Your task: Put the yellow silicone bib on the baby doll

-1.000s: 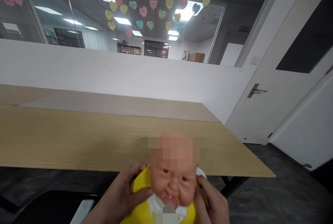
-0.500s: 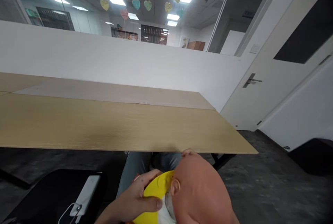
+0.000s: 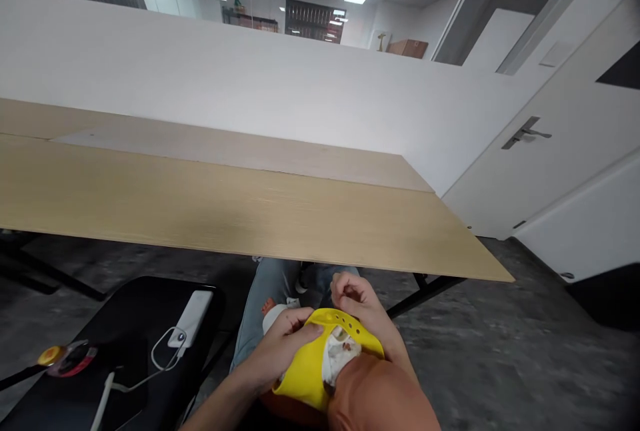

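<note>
Yellow bib (image 3: pixel 305 367) — both hands (image 3: pixel 280 347) (image 3: pixel 363 307) grip it on doll (image 3: pixel 383 397).

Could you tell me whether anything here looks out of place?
White cloth bunches unevenly at the neck of the doll inside the yellow bib, gripped by the left hand and right hand. A power bank with looped cable lies on the black seat.

Seated person's lap below a wooden table (image 3: pixel 210 211): the left hand (image 3: pixel 280 351) clasps a yellow bib (image 3: pixel 305 371) at the neck of a doll (image 3: pixel 383 397), the right hand (image 3: pixel 363 304) curls over the bib's perforated strap, and a white power bank (image 3: pixel 193 316) lies on a black seat (image 3: pixel 125 344) nearby.
</note>
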A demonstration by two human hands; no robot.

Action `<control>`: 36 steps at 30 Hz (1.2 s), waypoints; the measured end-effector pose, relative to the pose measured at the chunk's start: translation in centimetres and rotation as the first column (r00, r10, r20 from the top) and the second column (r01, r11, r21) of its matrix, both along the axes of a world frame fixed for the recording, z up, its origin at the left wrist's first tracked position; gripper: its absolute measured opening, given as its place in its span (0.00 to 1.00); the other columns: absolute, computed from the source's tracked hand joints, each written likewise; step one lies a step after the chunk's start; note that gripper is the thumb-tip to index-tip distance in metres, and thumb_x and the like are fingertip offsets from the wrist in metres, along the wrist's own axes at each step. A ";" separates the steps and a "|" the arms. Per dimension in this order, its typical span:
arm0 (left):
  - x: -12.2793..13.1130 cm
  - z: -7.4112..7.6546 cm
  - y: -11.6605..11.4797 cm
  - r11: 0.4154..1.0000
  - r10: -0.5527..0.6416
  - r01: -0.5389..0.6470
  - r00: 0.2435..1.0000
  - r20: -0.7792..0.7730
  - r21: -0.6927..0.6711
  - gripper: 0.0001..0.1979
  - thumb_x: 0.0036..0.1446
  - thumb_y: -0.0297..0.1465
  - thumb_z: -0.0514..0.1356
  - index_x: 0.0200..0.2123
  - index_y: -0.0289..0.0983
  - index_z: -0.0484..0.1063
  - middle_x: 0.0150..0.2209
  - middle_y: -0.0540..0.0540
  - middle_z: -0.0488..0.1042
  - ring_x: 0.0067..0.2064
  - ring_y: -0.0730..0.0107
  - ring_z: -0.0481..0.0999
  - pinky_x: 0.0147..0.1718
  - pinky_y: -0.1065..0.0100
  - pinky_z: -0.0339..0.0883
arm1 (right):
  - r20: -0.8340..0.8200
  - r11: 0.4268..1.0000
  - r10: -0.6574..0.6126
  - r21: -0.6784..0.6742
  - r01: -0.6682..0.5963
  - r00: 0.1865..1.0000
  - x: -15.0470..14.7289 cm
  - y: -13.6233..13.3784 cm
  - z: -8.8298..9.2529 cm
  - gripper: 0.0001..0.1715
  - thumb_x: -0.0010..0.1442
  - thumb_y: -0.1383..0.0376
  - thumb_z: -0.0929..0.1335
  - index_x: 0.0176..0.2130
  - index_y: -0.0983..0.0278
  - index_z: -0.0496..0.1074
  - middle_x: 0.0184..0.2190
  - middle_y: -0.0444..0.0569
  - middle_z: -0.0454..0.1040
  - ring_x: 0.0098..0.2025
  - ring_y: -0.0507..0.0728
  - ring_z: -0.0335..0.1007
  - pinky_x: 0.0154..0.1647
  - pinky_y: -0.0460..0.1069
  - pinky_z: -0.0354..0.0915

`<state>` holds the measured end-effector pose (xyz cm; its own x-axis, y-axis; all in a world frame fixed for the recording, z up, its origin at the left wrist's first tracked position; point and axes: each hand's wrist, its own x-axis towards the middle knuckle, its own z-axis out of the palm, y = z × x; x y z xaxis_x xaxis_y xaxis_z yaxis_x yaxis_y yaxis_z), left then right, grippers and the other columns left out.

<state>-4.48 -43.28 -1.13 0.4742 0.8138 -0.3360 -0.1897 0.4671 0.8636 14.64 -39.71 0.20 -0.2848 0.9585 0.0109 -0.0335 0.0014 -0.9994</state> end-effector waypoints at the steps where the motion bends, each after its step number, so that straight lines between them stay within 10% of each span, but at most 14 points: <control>1: 0.0 -0.1 0.1 1.000 0.018 -0.018 1.000 -0.015 0.010 0.17 0.48 0.44 0.66 0.29 0.34 0.74 0.28 0.49 0.72 0.30 0.71 0.67 0.28 0.73 0.58 | -0.028 0.997 0.081 0.002 -0.081 0.996 0.1 -0.2 -0.1 0.21 0.48 0.53 0.74 0.26 0.65 0.64 0.25 0.42 0.61 0.27 0.50 0.55 0.28 0.45 0.52; 9: 0.3 0.2 0.6 0.993 -0.037 0.046 0.996 -0.077 0.111 0.21 0.52 0.46 0.63 0.24 0.32 0.69 0.21 0.53 0.61 0.24 0.78 0.56 0.23 0.74 0.48 | 0.129 0.943 0.331 -0.065 -0.325 0.935 -0.6 -0.9 0.6 0.19 0.48 0.62 0.75 0.27 0.66 0.61 0.24 0.40 0.58 0.27 0.48 0.51 0.26 0.44 0.49; 18: -0.1 -1.2 0.7 0.990 -0.091 0.092 0.996 -0.014 0.103 0.24 0.54 0.49 0.62 0.26 0.32 0.66 0.24 0.53 0.61 0.25 0.79 0.56 0.23 0.74 0.48 | 0.098 0.953 0.289 -0.125 -0.276 0.952 -0.4 -1.1 -0.4 0.20 0.61 0.56 0.68 0.27 0.66 0.61 0.24 0.42 0.56 0.28 0.49 0.52 0.28 0.45 0.50; 36: -0.2 0.5 0.5 0.978 -0.188 0.189 0.982 -0.030 0.088 0.17 0.53 0.43 0.63 0.32 0.33 0.72 0.27 0.52 0.67 0.28 0.77 0.62 0.27 0.74 0.53 | -0.010 0.985 0.124 -0.123 -0.124 0.992 0.1 -1.9 -1.2 0.23 0.61 0.54 0.68 0.26 0.66 0.59 0.22 0.41 0.57 0.25 0.47 0.52 0.25 0.44 0.48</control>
<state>-4.71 -42.78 -0.61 0.6155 0.7378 -0.2771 -0.0867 0.4130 0.9066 14.72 -41.57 -0.97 -0.4016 0.9099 -0.1037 -0.0283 -0.1255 -0.9917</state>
